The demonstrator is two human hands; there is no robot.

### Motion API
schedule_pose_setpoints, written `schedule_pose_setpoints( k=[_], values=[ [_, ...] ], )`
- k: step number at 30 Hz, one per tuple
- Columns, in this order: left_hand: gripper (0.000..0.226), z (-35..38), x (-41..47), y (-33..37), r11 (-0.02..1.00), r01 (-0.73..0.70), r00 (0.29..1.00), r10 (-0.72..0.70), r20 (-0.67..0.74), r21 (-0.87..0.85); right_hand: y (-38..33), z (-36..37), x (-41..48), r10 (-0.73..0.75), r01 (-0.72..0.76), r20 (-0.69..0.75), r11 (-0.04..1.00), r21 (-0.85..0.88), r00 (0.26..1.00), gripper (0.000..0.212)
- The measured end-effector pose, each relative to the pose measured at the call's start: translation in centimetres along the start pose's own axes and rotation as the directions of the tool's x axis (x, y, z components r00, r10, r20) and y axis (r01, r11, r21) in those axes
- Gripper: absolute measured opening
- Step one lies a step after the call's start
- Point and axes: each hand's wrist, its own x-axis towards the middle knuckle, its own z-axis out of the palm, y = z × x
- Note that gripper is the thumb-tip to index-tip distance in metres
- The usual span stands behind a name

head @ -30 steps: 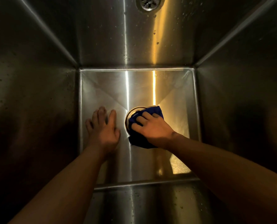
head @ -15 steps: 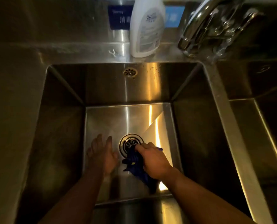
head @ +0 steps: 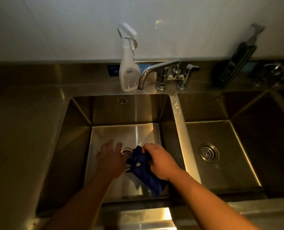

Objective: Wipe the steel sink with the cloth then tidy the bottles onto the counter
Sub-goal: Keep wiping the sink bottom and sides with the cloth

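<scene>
Lower centre, inside the sink (head: 74,146): right hand (head: 161,163) gripping bunched blue cloth (head: 142,168) beside the drain (head: 125,151); left hand (head: 110,159) fingers spread wide; spray bottle (head: 128,70) on ledge above

Two basins (head: 81,130), two bottles (head: 128,75), one cloth (head: 142,171)

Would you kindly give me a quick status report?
Right hand gripping blue cloth in left basin. Left hand open by drain. Spray bottle on ledge.
</scene>
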Motion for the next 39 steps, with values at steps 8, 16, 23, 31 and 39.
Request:
schedule_pose_setpoints(
  k=[8,16,23,31,39],
  values=[
    [0.049,-3.9,-3.3,5.6,0.984,-0.175,0.979,0.175,-0.1,0.008,-1.8,-7.1,-7.0,-0.037,0.022,-0.232,0.998,-0.064,0.972,0.029],
    [0.051,-6.7,-6.5,13.5,0.959,-0.282,0.949,0.282,-0.143,0.023,0.9,-12.9,-12.0,-0.085,0.063,-0.319,0.995,-0.078,0.944,0.03],
    [0.051,-5.8,-7.3,22.3,0.961,-0.276,0.951,0.267,-0.155,-0.036,9.2,-18.0,-14.6,-0.104,0.081,-0.317,0.993,-0.085,0.943,0.034],
    [0.06,-0.9,-6.7,32.1,0.97,-0.217,0.963,0.195,-0.185,-0.108,20.7,-21.9,-16.5,-0.065,0.037,-0.199,0.989,-0.145,0.978,0.026],
    [0.065,5.5,-2.3,35.8,0.969,-0.246,0.962,0.24,-0.13,-0.03,30.1,-20.9,-15.3,0.047,-0.054,-0.039,0.977,-0.208,0.998,0.028]
  ],
)
